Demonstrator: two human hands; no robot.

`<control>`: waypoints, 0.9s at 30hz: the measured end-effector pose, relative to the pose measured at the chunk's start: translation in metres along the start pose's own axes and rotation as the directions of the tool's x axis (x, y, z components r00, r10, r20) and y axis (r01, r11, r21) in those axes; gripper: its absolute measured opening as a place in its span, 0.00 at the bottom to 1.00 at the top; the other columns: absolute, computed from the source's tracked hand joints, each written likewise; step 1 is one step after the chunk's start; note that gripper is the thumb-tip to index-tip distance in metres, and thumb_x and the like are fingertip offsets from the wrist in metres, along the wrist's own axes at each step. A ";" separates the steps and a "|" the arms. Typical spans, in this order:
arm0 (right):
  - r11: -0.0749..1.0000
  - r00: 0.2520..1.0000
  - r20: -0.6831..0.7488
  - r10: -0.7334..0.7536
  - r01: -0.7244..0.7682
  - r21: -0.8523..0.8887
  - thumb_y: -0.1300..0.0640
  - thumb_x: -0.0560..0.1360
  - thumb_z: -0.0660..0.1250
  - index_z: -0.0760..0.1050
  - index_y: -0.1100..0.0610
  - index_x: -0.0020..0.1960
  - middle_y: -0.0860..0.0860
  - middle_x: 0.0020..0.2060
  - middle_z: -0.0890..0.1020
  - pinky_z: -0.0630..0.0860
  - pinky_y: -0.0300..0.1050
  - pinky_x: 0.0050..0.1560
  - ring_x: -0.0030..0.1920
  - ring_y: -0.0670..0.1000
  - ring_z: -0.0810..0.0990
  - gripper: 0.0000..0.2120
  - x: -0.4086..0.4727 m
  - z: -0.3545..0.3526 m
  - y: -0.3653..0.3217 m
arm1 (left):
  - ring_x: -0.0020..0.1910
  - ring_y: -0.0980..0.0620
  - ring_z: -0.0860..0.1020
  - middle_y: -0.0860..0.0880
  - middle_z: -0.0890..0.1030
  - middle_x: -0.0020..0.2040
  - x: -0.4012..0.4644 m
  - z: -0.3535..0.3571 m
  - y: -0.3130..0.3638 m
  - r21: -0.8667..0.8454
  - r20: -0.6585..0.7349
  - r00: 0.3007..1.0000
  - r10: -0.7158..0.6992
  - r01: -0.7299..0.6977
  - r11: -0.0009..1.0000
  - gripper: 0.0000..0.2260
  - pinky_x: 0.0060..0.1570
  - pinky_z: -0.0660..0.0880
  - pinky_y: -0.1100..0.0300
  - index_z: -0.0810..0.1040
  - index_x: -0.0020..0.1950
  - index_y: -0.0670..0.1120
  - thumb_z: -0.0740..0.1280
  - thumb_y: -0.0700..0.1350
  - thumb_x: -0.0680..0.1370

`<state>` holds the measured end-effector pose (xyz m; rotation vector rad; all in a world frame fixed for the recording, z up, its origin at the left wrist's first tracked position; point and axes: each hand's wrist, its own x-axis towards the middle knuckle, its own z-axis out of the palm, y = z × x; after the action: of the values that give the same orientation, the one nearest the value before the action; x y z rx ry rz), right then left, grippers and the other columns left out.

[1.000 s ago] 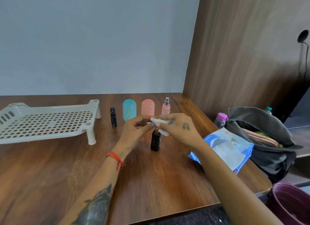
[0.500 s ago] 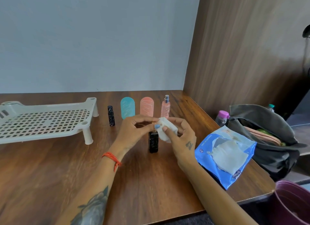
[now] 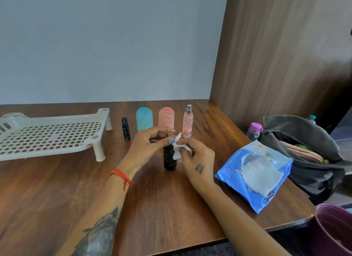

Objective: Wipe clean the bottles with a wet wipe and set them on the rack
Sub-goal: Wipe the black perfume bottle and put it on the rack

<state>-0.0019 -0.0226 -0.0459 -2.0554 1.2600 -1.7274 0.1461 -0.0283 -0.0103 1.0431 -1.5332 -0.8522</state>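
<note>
A black bottle with a gold neck (image 3: 169,158) stands upright on the wooden table (image 3: 57,189), in the middle. My left hand (image 3: 147,147) holds its top between thumb and fingers. My right hand (image 3: 196,159) pinches a crumpled white wet wipe (image 3: 178,147) against the bottle's right side. Behind stand a small black bottle (image 3: 125,129), a teal bottle (image 3: 144,118), a peach bottle (image 3: 166,116) and a pink spray bottle (image 3: 188,122). The white perforated rack (image 3: 51,134) sits at the left with nothing on it.
A blue wet-wipe pack (image 3: 255,173) lies open at the right, a wipe sticking out. A dark bag (image 3: 308,151) with a purple-capped bottle (image 3: 254,130) lies beyond it. A maroon bin (image 3: 335,231) sits below the table's right corner. A wooden panel walls the right side.
My right hand has turned and come down from above the bottle to its right side, bringing the wipe from the cap to the bottle's body. The left hand stays at the top.
</note>
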 end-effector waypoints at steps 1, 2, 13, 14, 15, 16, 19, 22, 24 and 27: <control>0.998 0.998 -0.020 0.059 -0.059 0.006 0.67 0.70 0.69 0.81 0.54 0.47 0.46 0.42 0.83 0.72 0.28 0.42 0.42 0.38 0.78 0.11 0.001 -0.001 0.001 | 0.47 0.63 0.80 0.58 0.84 0.41 0.000 0.000 0.000 -0.003 -0.001 1.000 -0.010 0.010 1.000 0.11 0.45 0.72 0.75 0.81 0.47 0.54 0.71 0.39 0.71; 0.996 0.994 -0.059 0.093 -0.092 0.013 0.67 0.70 0.69 0.81 0.54 0.48 0.45 0.41 0.82 0.72 0.27 0.42 0.42 0.36 0.78 0.11 0.001 -0.001 0.002 | 0.47 0.62 0.81 0.57 0.84 0.43 0.000 0.000 0.000 0.000 -0.007 1.000 -0.020 0.020 1.000 0.11 0.46 0.72 0.74 0.81 0.48 0.54 0.71 0.39 0.71; 0.998 0.999 0.009 -0.045 0.045 -0.033 0.71 0.65 0.71 0.81 0.57 0.44 0.51 0.45 0.83 0.72 0.27 0.49 0.47 0.38 0.77 0.12 -0.004 0.005 0.001 | 0.50 0.55 0.80 0.52 0.84 0.44 0.000 -0.005 -0.001 0.011 -0.071 0.995 -0.077 0.078 0.997 0.09 0.62 0.72 0.53 0.80 0.47 0.55 0.72 0.42 0.70; 1.000 1.000 -0.007 0.006 -0.006 -0.024 0.70 0.66 0.71 0.82 0.57 0.45 0.50 0.44 0.83 0.71 0.26 0.48 0.46 0.36 0.77 0.12 -0.002 0.004 0.002 | 0.51 0.55 0.80 0.52 0.85 0.44 0.000 -0.005 -0.002 0.020 -0.076 0.994 -0.079 0.080 0.997 0.10 0.63 0.72 0.51 0.80 0.47 0.55 0.72 0.42 0.70; 0.999 0.999 -0.030 0.045 -0.045 -0.015 0.70 0.67 0.71 0.82 0.56 0.45 0.49 0.44 0.83 0.72 0.26 0.47 0.46 0.34 0.77 0.12 -0.002 0.004 0.002 | 0.52 0.54 0.80 0.52 0.85 0.44 0.001 -0.005 -0.003 0.032 -0.079 0.994 -0.079 0.082 0.996 0.10 0.63 0.71 0.49 0.80 0.47 0.55 0.72 0.42 0.70; 0.999 0.997 -0.054 0.050 -0.050 -0.007 0.70 0.67 0.71 0.82 0.56 0.46 0.48 0.44 0.83 0.73 0.27 0.47 0.46 0.35 0.77 0.12 -0.002 0.004 0.002 | 0.52 0.54 0.80 0.52 0.85 0.45 0.001 -0.005 -0.003 0.040 -0.078 0.994 -0.076 0.080 0.996 0.10 0.63 0.71 0.48 0.81 0.48 0.55 0.72 0.43 0.70; 0.996 0.996 0.003 -0.089 0.089 -0.011 0.71 0.64 0.71 0.82 0.57 0.44 0.48 0.45 0.82 0.74 0.31 0.50 0.49 0.41 0.78 0.13 -0.006 0.005 -0.001 | 0.51 0.53 0.81 0.51 0.85 0.45 0.002 -0.006 -0.003 0.038 -0.072 0.995 -0.062 0.065 0.997 0.09 0.62 0.72 0.47 0.81 0.48 0.54 0.72 0.43 0.70; 0.991 0.988 0.096 -0.117 0.122 -0.054 0.72 0.62 0.69 0.80 0.57 0.41 0.50 0.45 0.81 0.70 0.28 0.49 0.47 0.41 0.76 0.14 -0.008 0.006 -0.001 | 0.52 0.53 0.81 0.50 0.85 0.46 0.003 -0.007 -0.003 0.038 -0.070 0.995 -0.068 0.071 0.997 0.10 0.63 0.72 0.47 0.81 0.50 0.52 0.72 0.44 0.70; 0.995 0.997 0.063 -0.052 0.057 -0.077 0.73 0.62 0.69 0.80 0.57 0.39 0.49 0.43 0.81 0.69 0.27 0.47 0.45 0.42 0.76 0.13 -0.004 0.005 0.003 | 0.53 0.53 0.80 0.51 0.85 0.45 0.003 -0.007 -0.004 0.046 -0.065 0.996 -0.067 0.070 0.996 0.10 0.63 0.71 0.47 0.82 0.50 0.53 0.73 0.45 0.70; 1.000 0.999 -0.053 -0.011 0.010 -0.016 0.72 0.63 0.71 0.81 0.58 0.40 0.49 0.42 0.82 0.73 0.30 0.46 0.45 0.43 0.78 0.12 0.000 0.003 0.005 | 0.52 0.54 0.80 0.52 0.85 0.45 0.003 -0.006 -0.004 0.073 -0.061 0.997 -0.056 0.061 0.996 0.09 0.63 0.71 0.46 0.81 0.48 0.56 0.73 0.45 0.70</control>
<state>-0.0015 -0.0267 -0.0495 -2.0410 1.2848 -1.7934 0.1522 -0.0328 -0.0114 1.1624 -1.5007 -0.8027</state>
